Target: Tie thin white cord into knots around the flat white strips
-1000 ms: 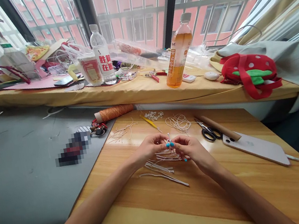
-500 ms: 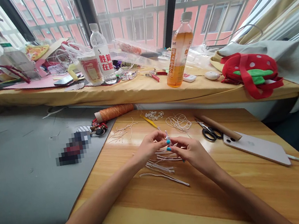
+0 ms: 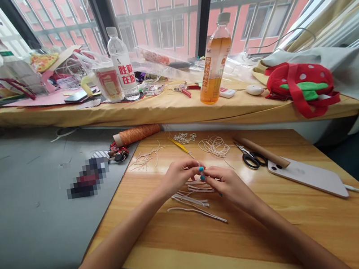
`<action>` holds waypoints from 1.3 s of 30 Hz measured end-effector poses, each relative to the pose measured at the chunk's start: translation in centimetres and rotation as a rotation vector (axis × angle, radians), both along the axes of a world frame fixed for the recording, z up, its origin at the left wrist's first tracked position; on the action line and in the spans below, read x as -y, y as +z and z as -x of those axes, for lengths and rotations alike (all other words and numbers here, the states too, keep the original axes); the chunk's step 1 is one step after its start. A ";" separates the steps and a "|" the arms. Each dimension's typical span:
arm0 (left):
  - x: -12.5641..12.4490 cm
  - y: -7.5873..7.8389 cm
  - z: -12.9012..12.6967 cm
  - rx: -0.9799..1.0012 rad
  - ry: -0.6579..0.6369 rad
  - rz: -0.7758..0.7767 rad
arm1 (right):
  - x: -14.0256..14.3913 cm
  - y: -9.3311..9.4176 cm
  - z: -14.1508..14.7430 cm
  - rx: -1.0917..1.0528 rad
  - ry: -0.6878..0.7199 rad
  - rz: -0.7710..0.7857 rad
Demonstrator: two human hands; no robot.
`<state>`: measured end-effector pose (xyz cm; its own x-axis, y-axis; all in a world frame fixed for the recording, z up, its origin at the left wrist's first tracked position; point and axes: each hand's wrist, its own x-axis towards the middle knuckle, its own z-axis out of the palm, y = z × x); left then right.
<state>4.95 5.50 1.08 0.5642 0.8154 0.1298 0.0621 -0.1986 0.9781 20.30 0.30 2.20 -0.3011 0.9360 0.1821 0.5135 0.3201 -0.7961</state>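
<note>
Above the wooden table, my left hand point(image 3: 181, 174) and my right hand point(image 3: 228, 182) meet, thumbs and fingers pinched together. Between the fingertips is a small whitish piece that looks like cord point(image 3: 198, 163), mostly hidden by the fingers. Several white cord lengths point(image 3: 190, 200) lie on the table under my hands, with one longer cord point(image 3: 197, 213) nearer the front. Just beyond the hands are a yellow-handled slim tool point(image 3: 178, 145), a pile of small white pieces point(image 3: 185, 137) and a loose coil of thin cord point(image 3: 214, 147).
Black-handled scissors point(image 3: 251, 160), a brown tube point(image 3: 264, 153) and a phone on a cable point(image 3: 309, 180) lie to the right. An orange thread spool point(image 3: 138, 134) rests at the back left. The cloth-covered ledge holds a water bottle point(image 3: 123, 66) and a tea bottle point(image 3: 214, 65).
My fingertips have closed in further, so less of the whitish piece shows above them. My right hand has tilted slightly; the things on the table have stayed put.
</note>
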 end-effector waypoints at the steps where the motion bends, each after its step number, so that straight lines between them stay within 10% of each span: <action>1: 0.0 -0.1 0.0 -0.028 0.022 -0.074 | 0.0 -0.1 0.0 0.004 0.000 -0.001; 12: 0.5 -1.0 -0.4 -0.249 0.173 -0.534 | 0.1 -0.3 0.1 -0.051 0.022 0.092; 28: 1.3 -0.5 -0.9 -0.184 0.277 -0.151 | 0.5 -1.8 0.5 0.566 -0.198 -0.473; 39: 0.8 -0.4 -0.8 0.000 0.105 -0.010 | 0.2 -0.4 0.1 0.046 -0.135 -0.074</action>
